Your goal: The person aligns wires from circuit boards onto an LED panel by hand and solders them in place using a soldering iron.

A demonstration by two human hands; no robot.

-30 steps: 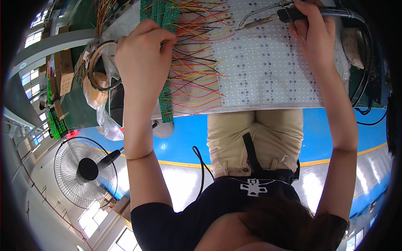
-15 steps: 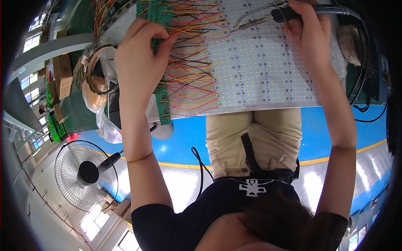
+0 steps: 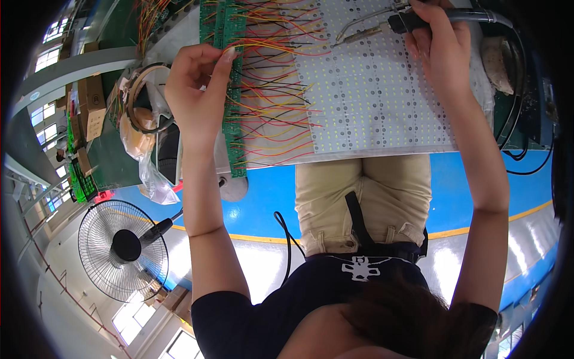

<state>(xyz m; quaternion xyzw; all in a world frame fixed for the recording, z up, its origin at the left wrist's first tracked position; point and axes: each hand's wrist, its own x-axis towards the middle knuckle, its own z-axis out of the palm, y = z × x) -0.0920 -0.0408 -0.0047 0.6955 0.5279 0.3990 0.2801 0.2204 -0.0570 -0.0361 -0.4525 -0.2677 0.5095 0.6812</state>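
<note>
several wires (image 3: pixel 258 43) in left hand (image 3: pixel 194 90), soldering iron (image 3: pixel 408 22) in right hand (image 3: pixel 445 51)

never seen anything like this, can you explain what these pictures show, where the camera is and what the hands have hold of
There is no machine here, just a person working with two bare hands. The view comes from the left of two wide cameras worn on the head, looking down, so the person's own shirt and trousers show, and straight edges bend near the rim.

On the table lie long green circuit boards. Thin red, yellow and black wires stretch right from them toward a pale sheet covered in small dots.

The left hand seems to pinch a few wires at the boards. The right hand holds a black-handled tool with a metal tip, above the sheet.
</note>
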